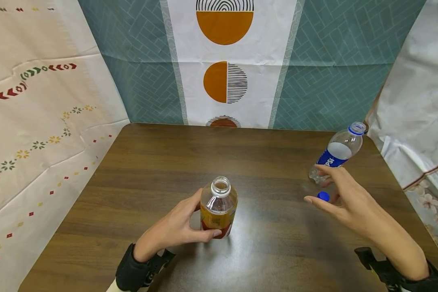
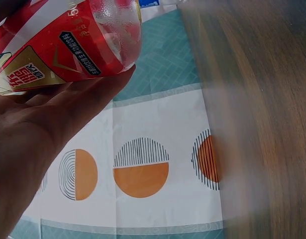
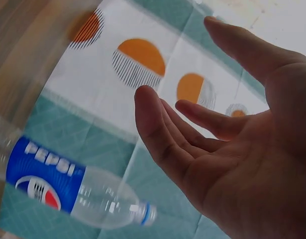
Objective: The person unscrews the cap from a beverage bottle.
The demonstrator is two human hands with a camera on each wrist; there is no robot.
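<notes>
My left hand (image 1: 184, 223) grips a clear plastic drink bottle (image 1: 219, 209) near the table's middle, thumb across its front and fingers behind it. The bottle has no cap on its mouth. In the left wrist view its label (image 2: 68, 42) is red and gold. My right hand (image 1: 344, 198) reaches over the right side of the table, thumb and fingers spread apart, with nothing held between them. Below it, seen between thumb and fingers, is a blue bottle cap (image 1: 323, 196). Just beyond the fingertips stands an uncapped, clear Pepsi bottle (image 1: 342, 148) with a blue label (image 3: 46, 174).
The brown wooden table (image 1: 160, 162) ends at a teal and white patterned cloth (image 1: 237, 52) at the back. A cream embroidered cloth (image 1: 51, 142) hangs along the left, and a white cloth (image 1: 409, 113) along the right. Black straps (image 1: 131, 269) circle the wrists.
</notes>
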